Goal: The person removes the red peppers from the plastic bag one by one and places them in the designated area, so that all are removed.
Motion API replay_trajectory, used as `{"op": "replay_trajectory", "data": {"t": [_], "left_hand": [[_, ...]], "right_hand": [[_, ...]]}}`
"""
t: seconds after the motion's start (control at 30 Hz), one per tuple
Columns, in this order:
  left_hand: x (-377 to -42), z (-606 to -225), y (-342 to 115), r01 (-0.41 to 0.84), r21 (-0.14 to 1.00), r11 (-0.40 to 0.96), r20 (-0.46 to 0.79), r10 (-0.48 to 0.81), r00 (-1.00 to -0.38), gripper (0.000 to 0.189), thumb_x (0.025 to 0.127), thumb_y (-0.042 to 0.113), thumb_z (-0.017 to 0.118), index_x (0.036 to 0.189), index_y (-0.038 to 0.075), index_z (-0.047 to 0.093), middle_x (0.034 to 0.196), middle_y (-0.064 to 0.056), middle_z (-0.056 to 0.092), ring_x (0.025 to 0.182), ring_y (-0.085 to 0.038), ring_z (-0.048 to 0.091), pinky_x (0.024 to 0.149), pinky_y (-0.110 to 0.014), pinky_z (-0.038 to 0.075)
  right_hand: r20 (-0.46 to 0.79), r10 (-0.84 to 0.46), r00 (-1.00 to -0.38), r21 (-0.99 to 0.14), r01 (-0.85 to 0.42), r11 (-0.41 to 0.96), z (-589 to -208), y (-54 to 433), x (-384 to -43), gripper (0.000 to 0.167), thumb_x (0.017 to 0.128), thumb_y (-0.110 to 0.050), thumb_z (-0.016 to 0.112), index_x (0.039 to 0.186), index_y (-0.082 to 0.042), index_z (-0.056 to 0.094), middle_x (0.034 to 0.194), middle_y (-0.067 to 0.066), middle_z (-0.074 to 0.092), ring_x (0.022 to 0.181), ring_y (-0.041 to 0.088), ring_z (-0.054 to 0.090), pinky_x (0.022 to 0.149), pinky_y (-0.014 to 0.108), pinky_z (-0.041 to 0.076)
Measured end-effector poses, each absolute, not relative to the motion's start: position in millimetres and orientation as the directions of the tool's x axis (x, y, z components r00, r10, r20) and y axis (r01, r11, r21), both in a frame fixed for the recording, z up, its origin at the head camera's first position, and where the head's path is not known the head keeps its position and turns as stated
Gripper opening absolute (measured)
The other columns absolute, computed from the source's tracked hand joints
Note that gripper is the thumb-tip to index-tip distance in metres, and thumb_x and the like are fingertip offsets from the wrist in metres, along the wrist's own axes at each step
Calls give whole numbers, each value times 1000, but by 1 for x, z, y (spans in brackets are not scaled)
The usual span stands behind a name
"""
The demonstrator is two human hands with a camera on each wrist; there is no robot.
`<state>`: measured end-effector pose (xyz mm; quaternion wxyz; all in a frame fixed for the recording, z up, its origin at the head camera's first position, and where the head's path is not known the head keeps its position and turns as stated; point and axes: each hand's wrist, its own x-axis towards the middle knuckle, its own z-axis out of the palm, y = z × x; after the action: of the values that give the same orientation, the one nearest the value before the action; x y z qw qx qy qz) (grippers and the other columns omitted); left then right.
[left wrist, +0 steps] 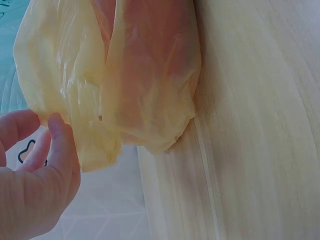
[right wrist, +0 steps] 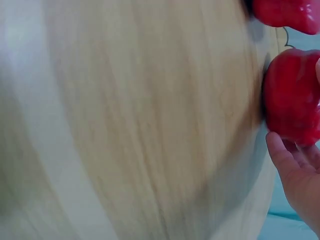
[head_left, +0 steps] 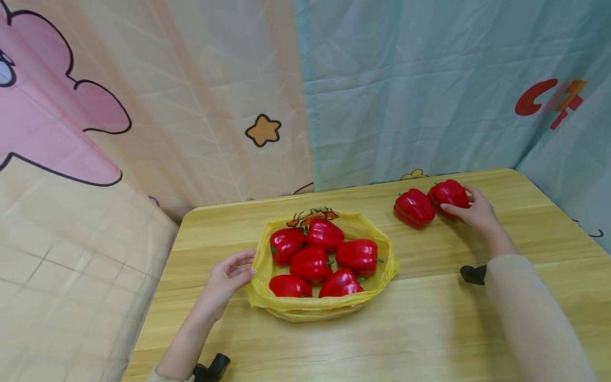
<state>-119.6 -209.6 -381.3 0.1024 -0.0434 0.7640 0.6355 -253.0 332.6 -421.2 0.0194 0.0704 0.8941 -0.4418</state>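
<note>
A yellow plastic bag [head_left: 324,313] stands open-topped on the table, with several red bell peppers [head_left: 311,264] inside. My left hand [head_left: 228,278] pinches the bag's left rim between thumb and fingers; the left wrist view shows the thin plastic [left wrist: 150,90] hanging from those fingertips. At the back right, my right hand [head_left: 476,213] holds a red bell pepper [head_left: 451,195], thumb on its near side and fingers round the far side. Another pepper [head_left: 414,208] lies just left of it. The right wrist view shows the held pepper [right wrist: 290,100] close over the wood.
The light wooden table [head_left: 420,329] has rounded back corners. Behind it hangs a printed curtain [head_left: 215,95] with cartoon figures, close to the table's back edge. Dark wrist mounts [head_left: 212,367] sit on both forearms.
</note>
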Motion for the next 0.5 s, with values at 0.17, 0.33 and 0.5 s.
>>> {"op": "replay_trajectory", "data": {"t": [0.17,0.33,0.5], "left_hand": [[-120,-382,-208,-191,961,199,-206,59,-977,44,88,-1,58,131,-3,47,126,-19,50,107,-23,54,81,-22,49],[-119,-382,-208,-186,961,206,-203,62,-977,44,89,-1,57,131,-2,47,127,-19,50,108,-24,53,82,-22,49],[-119,-382,-209,-183,962,205,-199,64,-978,44,89,-1,58,132,-3,46,127,-19,49,108,-24,54,82,-22,49]], "right_hand": [[-70,81,-994,-799,105,592,-421,334,-250,88,90,-39,58,146,3,6,135,38,25,120,51,28,72,26,49],[-58,81,-995,-819,93,566,-421,337,-246,85,90,-37,59,146,3,9,136,37,26,120,51,29,59,9,40],[-47,90,-995,-819,90,567,-416,339,-241,83,89,-39,58,146,2,14,138,36,27,121,51,31,60,9,41]]}}
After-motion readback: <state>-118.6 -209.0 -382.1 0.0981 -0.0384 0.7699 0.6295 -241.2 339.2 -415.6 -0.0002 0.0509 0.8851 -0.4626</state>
